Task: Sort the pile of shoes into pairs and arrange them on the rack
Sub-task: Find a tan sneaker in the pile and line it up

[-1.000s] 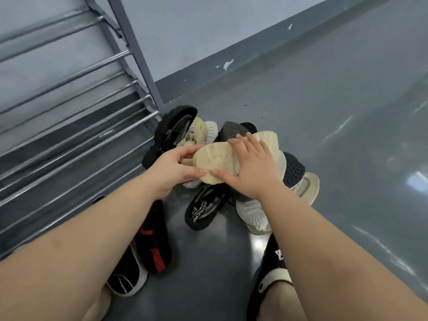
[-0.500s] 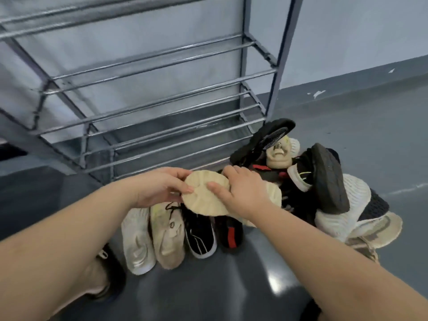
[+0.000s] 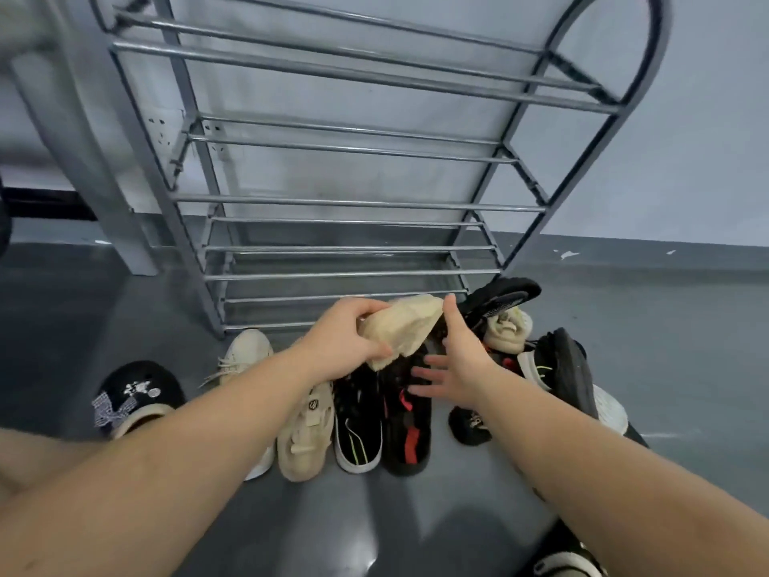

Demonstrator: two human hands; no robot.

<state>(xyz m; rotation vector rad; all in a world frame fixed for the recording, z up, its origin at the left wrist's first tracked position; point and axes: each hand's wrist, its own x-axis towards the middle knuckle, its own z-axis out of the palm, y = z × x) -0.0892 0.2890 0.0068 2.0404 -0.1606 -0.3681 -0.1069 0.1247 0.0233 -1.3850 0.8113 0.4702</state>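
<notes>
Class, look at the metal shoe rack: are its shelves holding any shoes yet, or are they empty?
Empty. Every visible shelf of the rack shows only bare bars; the sorted shoes lie on the floor in front, and the left hand holds a beige shoe.

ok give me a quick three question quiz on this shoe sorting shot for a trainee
1. True or false: the left hand grips the beige shoe.
2. Which describes the right hand? A. fingers spread, holding nothing B. pinching a lace C. resting on the rack
3. Fill in: in the row on the floor, the shoe lying next to the black shoe with red accents, on its left in the picture, is the black shoe with a ____ sole edge.

Key: 1 true; 2 A; 3 white
</notes>
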